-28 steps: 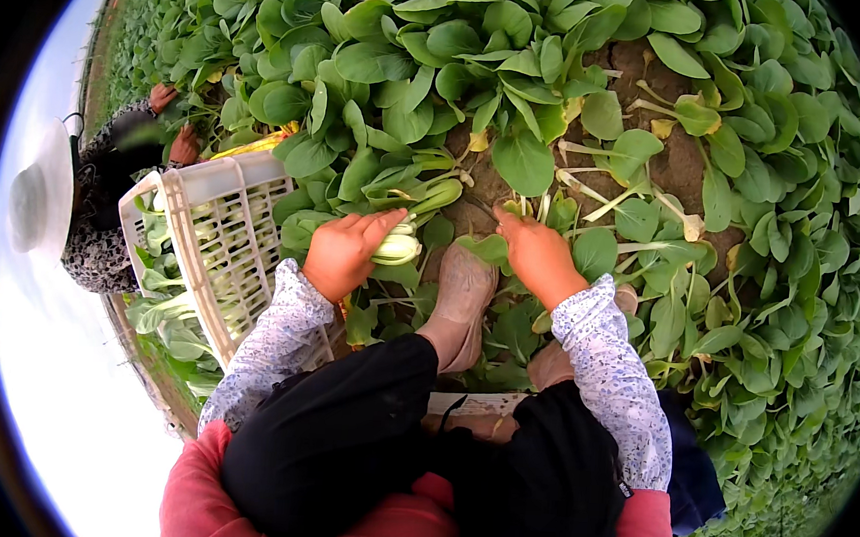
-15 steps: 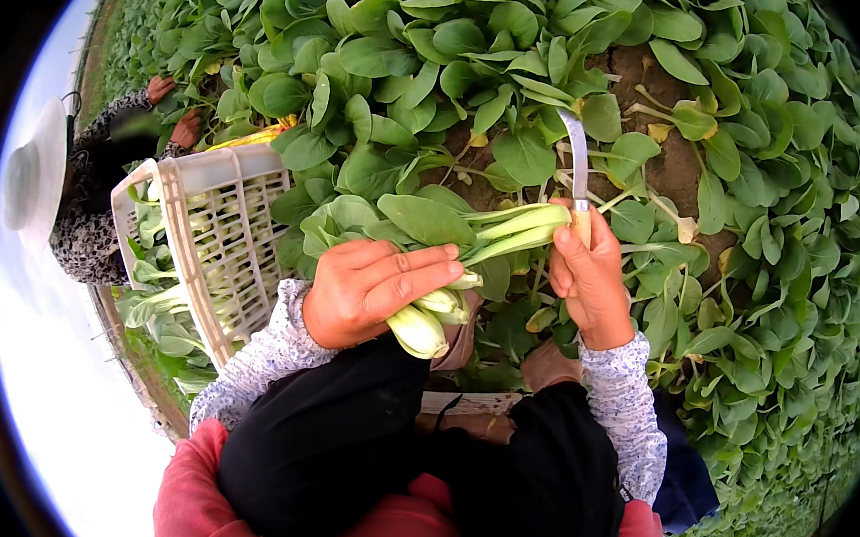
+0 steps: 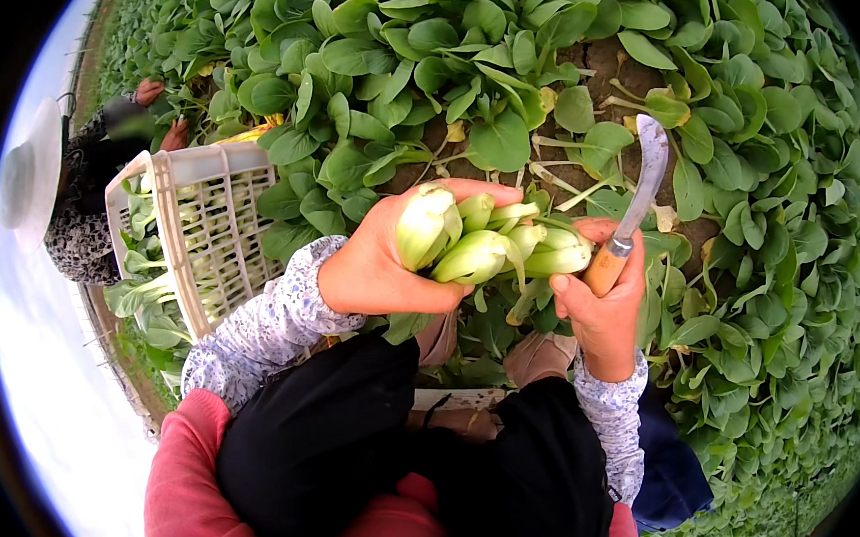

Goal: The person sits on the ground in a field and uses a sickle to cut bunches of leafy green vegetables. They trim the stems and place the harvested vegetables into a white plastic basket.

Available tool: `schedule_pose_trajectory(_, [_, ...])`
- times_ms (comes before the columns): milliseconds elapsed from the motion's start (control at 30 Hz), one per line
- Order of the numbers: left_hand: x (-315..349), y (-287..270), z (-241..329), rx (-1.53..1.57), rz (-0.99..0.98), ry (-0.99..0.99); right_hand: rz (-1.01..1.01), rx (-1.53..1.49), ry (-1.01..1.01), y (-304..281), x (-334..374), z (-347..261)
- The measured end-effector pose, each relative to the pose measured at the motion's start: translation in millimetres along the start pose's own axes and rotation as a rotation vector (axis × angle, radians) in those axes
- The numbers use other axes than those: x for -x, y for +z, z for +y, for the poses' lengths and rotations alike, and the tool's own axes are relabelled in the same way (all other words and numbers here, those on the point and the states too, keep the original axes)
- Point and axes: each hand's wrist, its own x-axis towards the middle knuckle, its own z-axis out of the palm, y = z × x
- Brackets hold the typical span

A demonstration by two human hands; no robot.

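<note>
My left hand is wrapped round a bunch of bok choy, whose pale cut bases face up toward me; the leaves are mostly hidden beneath. My right hand grips the wooden handle of a sickle, its curved metal blade pointing up and away. The fingers of that hand also meet the right side of the bunch, at a bok choy base. Both hands are close together above my knees, over the plant bed.
A pale plastic crate holding harvested bok choy stands at the left. Beyond it a co-worker in a white hat reaches into the plants. Leafy rows spread ahead and right, with cut stalks and yellow leaves on bare soil.
My left hand has turned, bringing the bunch's bases upward and to the right. The right hand has lowered slightly to meet the bunch, and the sickle blade now tilts right.
</note>
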Motion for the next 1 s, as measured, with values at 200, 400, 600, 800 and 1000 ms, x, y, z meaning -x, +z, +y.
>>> schedule_pose_trajectory(200, [-8,36,-25,0.168,-0.019,-0.027,0.017,-0.178,0.139,3,10,7])
schedule_pose_trajectory(400, [-13,49,-32,-0.268,0.151,0.142,0.099,-0.231,0.149,1,11,9])
schedule_pose_trajectory(600, [-13,44,-31,-0.574,0.156,0.277,0.065,-0.395,0.208,-7,10,11])
schedule_pose_trajectory(800, [-16,29,-11,-0.565,0.019,-0.052,0.228,-0.37,0.134,-9,2,18])
schedule_pose_trajectory(1000, [-11,-54,-18,-0.457,0.111,-0.268,0.241,0.308,0.106,-26,-17,8])
